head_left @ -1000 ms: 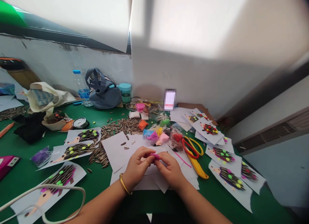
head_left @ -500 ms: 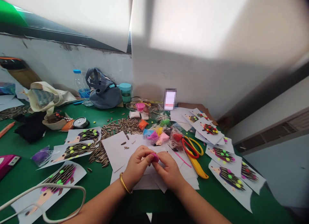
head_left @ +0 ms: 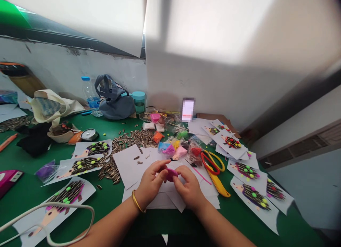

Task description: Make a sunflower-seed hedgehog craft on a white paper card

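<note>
"So, where is the purple disc [head_left: 172, 175] held?"

"Between the left hand [head_left: 151, 181] and the right hand [head_left: 188, 186], over the paper [head_left: 160, 201]."

"Is it gripped by both?"

"Yes: its left edge is pinched between the left thumb and fingers, its right edge by the right hand."

"Is either hand nearer, then?"

"Neither; it is touched by both. No long axis can be told on so round a shape."
</note>
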Action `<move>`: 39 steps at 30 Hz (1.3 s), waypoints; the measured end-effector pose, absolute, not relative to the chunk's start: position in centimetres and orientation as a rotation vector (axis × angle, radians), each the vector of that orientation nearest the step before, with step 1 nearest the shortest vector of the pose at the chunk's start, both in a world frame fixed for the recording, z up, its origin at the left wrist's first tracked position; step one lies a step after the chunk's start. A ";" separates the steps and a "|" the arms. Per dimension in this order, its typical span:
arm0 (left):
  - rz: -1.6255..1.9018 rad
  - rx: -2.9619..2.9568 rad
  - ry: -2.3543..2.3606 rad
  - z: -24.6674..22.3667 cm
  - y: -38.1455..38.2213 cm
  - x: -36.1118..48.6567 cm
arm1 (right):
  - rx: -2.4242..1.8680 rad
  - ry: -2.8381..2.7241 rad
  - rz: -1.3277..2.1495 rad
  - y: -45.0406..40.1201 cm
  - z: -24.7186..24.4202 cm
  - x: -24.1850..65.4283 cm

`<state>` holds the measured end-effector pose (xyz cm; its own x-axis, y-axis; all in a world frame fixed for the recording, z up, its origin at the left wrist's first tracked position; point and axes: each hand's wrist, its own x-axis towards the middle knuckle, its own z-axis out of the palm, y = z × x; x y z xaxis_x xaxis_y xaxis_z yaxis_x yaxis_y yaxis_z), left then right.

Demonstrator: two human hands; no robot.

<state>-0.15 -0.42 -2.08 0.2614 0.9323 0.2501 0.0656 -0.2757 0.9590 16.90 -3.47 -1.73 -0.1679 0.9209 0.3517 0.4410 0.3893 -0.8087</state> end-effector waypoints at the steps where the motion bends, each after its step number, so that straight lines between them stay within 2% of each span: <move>1: 1.139 1.601 0.957 -2.1 -0.5 -0.1 | -1.194 -1.777 0.667 -3.5 -1.8 16.9; 10: 1.166 1.556 0.987 -2.0 -0.4 -0.2 | -1.176 -1.816 0.728 -3.4 -1.9 17.0; 16: 1.072 1.651 0.961 -2.1 -0.6 -0.1 | -1.235 -1.848 0.585 -3.4 -2.5 17.0; 39: 0.994 1.660 0.953 -1.8 -0.5 -0.2 | -1.250 -1.869 0.576 -3.2 -2.6 17.1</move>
